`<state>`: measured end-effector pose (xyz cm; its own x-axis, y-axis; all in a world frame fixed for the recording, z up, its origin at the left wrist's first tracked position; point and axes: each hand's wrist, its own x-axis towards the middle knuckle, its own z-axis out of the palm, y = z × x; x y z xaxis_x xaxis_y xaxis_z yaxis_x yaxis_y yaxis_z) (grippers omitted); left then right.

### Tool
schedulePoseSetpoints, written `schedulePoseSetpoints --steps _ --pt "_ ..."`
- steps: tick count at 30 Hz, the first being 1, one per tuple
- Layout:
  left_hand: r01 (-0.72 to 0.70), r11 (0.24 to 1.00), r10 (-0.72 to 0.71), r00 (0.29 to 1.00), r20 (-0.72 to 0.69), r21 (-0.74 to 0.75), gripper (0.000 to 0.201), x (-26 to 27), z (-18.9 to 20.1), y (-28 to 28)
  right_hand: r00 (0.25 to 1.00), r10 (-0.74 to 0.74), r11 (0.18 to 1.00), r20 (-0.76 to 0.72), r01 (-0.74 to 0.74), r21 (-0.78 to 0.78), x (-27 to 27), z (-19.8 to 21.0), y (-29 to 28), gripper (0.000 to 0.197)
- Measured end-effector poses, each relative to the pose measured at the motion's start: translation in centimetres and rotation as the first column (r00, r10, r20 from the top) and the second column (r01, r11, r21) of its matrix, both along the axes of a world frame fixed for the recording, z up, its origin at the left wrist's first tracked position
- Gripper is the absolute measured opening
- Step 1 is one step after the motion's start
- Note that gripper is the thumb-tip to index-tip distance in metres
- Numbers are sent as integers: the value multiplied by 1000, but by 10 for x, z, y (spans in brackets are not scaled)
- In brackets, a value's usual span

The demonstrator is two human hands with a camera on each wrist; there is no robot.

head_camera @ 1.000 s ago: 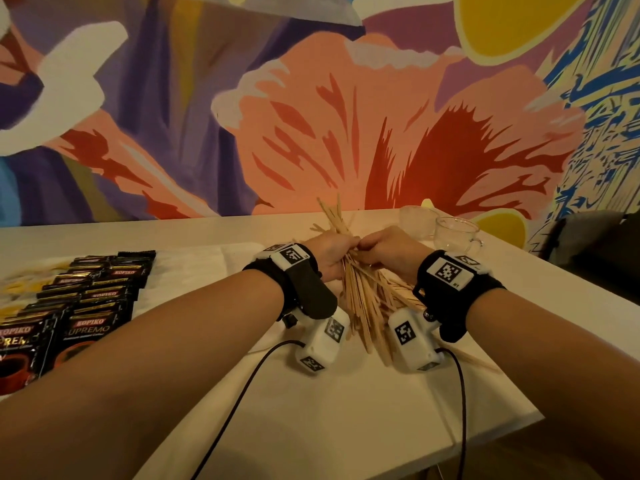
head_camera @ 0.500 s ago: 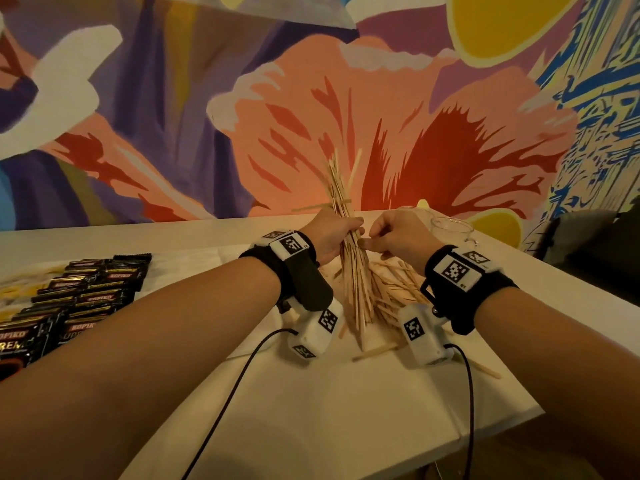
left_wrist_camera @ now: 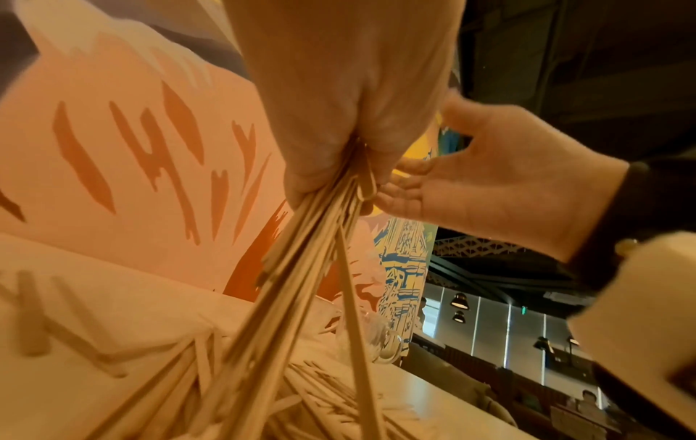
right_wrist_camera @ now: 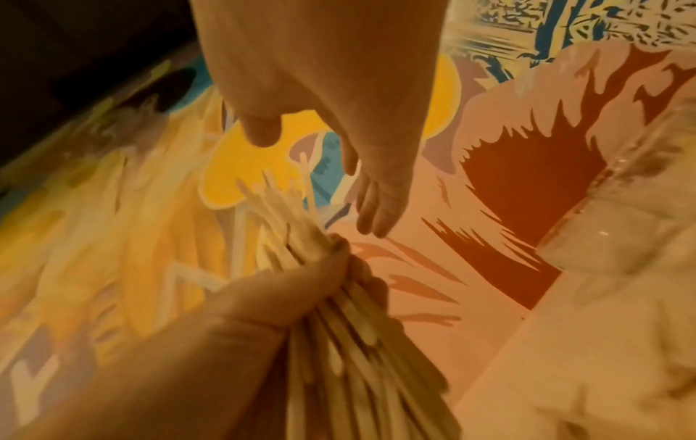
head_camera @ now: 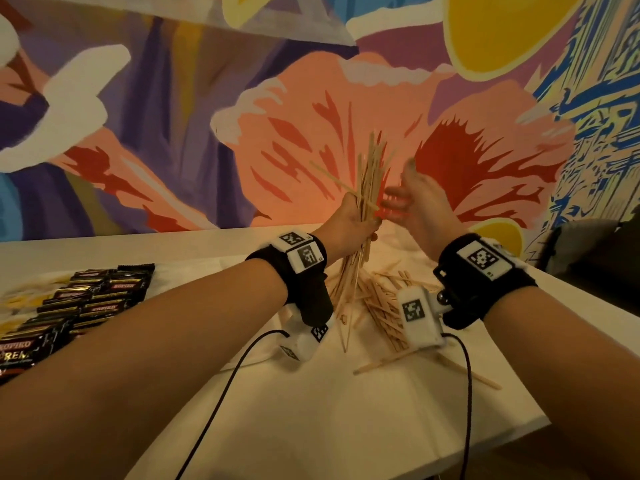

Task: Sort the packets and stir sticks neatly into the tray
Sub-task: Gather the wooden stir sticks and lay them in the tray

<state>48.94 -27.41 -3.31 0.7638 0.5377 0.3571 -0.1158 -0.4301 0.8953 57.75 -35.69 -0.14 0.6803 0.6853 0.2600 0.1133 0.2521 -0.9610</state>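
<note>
My left hand [head_camera: 355, 223] grips a thick bundle of wooden stir sticks [head_camera: 369, 181] upright above the table, its lower ends hanging toward a loose pile of stir sticks [head_camera: 384, 306]. The same bundle of stir sticks [left_wrist_camera: 301, 268] fans down from my left hand [left_wrist_camera: 339, 134] in the left wrist view. My right hand [head_camera: 412, 199] is open just right of the bundle, fingers straight, holding nothing; my right hand [right_wrist_camera: 361, 166] and the bundle [right_wrist_camera: 339, 312] also show in the right wrist view. Dark coffee packets [head_camera: 79, 299] lie in rows at the left.
The white table [head_camera: 346, 410] ends close to me at the right front corner. A clear glass cup [left_wrist_camera: 380, 336] stands behind the stick pile. A painted wall runs along the table's far edge. Cables trail from both wrist cameras.
My left hand has lifted the stick bundle higher off the table. My right hand let go of the sticks and opened beside them.
</note>
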Motion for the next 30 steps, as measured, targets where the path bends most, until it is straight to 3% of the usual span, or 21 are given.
schedulePoseSetpoints --steps 2,4,7,11,13,14,15,16,17,18,19,20,24,26,28,30 --pt "-3 1000 3 999 44 4 23 1 0 -1 995 76 996 72 -72 -59 -4 10 4 76" --pt "-22 999 20 997 69 33 26 2 -2 -2 972 87 990 216 -59 -131 -14 13 6 95" --pt "-76 992 67 995 78 106 34 2 -6 -4 964 -8 991 264 43 -127 -18 21 13 103" --pt "-66 970 45 994 95 233 26 -1 -11 -3 990 -123 991 71 126 -37 -11 44 18 107" --pt "-81 956 53 993 103 282 26 0 -13 -2 957 -203 978 205 188 91 -12 52 12 92" --pt "-94 952 65 992 106 292 27 2 -14 -1 909 -227 973 349 195 123 -14 56 9 82" --pt "-111 949 80 990 115 295 29 3 -15 0 811 -232 972 536 211 102 -15 59 6 74" --pt "-123 949 91 988 123 292 31 4 -15 1 643 -214 960 736 279 35 -18 62 3 69" --pt "-128 949 94 987 132 286 33 4 -16 2 405 -157 906 901 422 -32 -22 64 1 66" --pt "-130 952 95 986 137 278 36 5 -16 3 152 -51 813 987 580 -47 -26 65 1 66" --pt "-124 956 88 986 145 266 38 5 -17 4 -32 59 733 998 680 -21 -30 66 1 68" --pt "-118 962 82 985 151 246 42 6 -17 5 -137 140 685 981 729 4 -34 67 2 71" --pt "-77 977 48 988 146 197 53 4 -16 6 -326 210 647 922 753 119 -43 65 7 77" --pt "-80 973 54 991 122 216 45 5 -15 4 -357 269 642 895 759 109 -50 61 12 68" --pt "-90 970 60 989 134 227 28 7 -14 3 -317 327 644 890 764 36 -57 58 16 50" --pt "-78 981 46 982 182 175 23 6 -13 2 -175 231 710 957 703 -42 -57 55 21 35"
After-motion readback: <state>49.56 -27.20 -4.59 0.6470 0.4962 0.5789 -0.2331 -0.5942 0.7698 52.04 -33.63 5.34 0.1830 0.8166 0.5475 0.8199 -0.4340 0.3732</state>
